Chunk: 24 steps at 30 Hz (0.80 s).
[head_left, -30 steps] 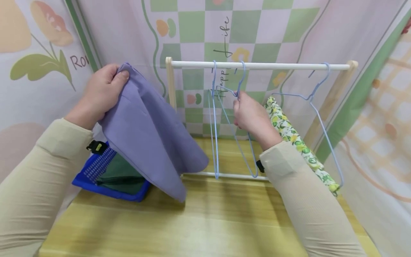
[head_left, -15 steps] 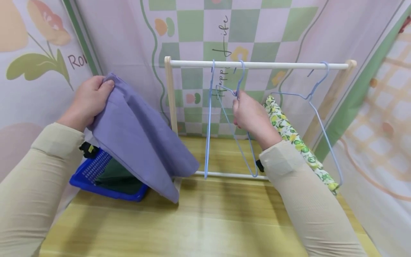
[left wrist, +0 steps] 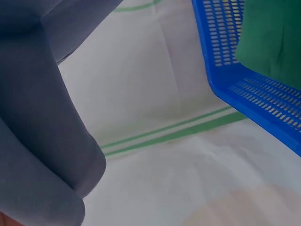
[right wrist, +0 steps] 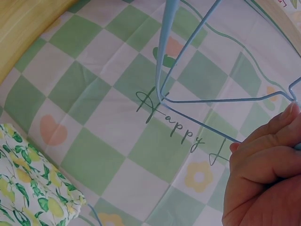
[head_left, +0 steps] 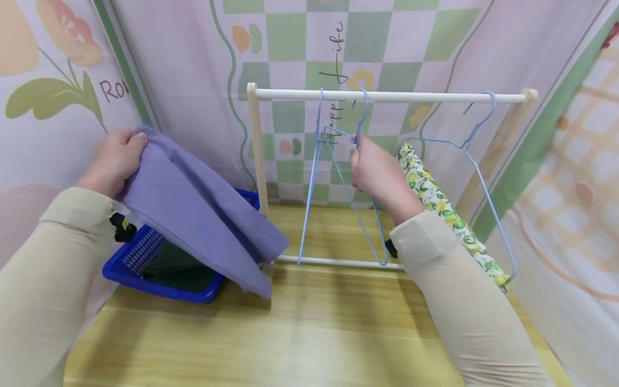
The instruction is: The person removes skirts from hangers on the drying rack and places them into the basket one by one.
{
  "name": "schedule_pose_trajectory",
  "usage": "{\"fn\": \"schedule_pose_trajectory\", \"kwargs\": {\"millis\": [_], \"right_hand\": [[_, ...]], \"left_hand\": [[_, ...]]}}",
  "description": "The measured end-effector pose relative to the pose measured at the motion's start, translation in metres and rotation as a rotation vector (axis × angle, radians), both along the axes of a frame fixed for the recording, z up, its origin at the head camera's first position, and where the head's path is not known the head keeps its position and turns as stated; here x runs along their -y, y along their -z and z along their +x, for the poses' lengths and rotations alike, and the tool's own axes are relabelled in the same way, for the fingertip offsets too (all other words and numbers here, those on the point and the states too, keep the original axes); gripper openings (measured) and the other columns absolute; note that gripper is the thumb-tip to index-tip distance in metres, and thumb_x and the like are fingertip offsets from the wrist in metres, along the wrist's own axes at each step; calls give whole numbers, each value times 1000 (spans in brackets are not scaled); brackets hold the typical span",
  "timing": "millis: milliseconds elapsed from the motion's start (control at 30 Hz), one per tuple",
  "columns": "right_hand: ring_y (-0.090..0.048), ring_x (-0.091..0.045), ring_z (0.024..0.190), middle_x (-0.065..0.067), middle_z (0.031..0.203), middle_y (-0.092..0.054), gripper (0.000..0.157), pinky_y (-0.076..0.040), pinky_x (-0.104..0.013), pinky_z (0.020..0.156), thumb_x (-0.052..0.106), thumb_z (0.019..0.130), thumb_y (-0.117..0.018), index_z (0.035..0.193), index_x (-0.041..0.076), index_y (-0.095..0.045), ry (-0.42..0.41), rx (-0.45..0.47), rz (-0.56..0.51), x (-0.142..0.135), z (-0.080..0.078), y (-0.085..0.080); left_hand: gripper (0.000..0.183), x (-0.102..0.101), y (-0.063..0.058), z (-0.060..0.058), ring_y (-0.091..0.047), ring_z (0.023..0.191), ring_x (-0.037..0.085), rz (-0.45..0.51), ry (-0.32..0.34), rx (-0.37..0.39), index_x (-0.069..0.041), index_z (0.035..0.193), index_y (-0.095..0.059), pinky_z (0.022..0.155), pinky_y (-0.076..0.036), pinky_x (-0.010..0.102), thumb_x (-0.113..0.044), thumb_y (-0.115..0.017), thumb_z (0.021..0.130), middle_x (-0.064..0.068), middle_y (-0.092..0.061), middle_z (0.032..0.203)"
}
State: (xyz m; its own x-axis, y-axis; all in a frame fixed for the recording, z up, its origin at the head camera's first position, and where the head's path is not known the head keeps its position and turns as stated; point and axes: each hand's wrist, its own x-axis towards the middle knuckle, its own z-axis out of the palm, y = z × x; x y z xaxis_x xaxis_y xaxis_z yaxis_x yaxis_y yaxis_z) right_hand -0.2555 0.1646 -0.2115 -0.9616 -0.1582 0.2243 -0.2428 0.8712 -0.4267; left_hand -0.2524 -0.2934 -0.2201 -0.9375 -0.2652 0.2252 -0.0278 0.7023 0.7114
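Observation:
My left hand (head_left: pixel 113 158) pinches the upper corner of a purple cloth (head_left: pixel 193 207), which drapes down and to the right over part of a blue basket (head_left: pixel 162 293). In the left wrist view the cloth (left wrist: pixel 51 108) fills the left side, and the fingers are mostly hidden. My right hand (head_left: pixel 379 174) grips a blue hanger (head_left: pixel 364 110) just below its hook, the hook still over the white rail (head_left: pixel 425 98). To its left another blue hanger (head_left: pixel 311 204) hangs bare on the same rail.
A dark green cloth (head_left: pixel 179 266) lies in the basket. At the right, a blue hanger (head_left: pixel 490 199) bears a folded lemon-print cloth (head_left: pixel 445 209). The rack's wooden posts (head_left: pixel 256 145) stand on a wooden table (head_left: pixel 329 333), with printed curtains behind.
My left hand has moved left and down, taking the purple cloth along. The bare left hanger has swung, its lower end shifting left. My right hand keeps its place on the middle hanger.

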Motion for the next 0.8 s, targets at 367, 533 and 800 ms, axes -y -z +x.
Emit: {"fn": "schedule_pose_trajectory", "kwargs": {"millis": [367,533,800], "right_hand": [[-62,-21,57,-6,74,-65,52,-45,-38,59,32,105,-22,152,12,-23,0,12,-4,-1,0,-1],[-62,-20,57,-6,75,-65,51,-45,-38,59,32,105,-22,152,11,-24,2,14,0,0,1,-1],[-62,-21,58,-6,75,-65,52,-46,-38,59,33,105,-21,152,11,-24,5,12,2,-1,1,-1]], "left_hand": [[45,25,17,-2,-45,77,29,-61,-41,26,-3,82,-39,55,-41,37,-43,-30,101,23,-43,96],[47,39,25,0,-44,85,37,-69,-59,52,1,85,-40,59,-40,37,-42,-28,101,28,-43,101],[47,51,24,2,-47,82,40,-146,-111,29,-4,71,-41,56,-39,37,-40,-30,100,29,-48,88]]}}
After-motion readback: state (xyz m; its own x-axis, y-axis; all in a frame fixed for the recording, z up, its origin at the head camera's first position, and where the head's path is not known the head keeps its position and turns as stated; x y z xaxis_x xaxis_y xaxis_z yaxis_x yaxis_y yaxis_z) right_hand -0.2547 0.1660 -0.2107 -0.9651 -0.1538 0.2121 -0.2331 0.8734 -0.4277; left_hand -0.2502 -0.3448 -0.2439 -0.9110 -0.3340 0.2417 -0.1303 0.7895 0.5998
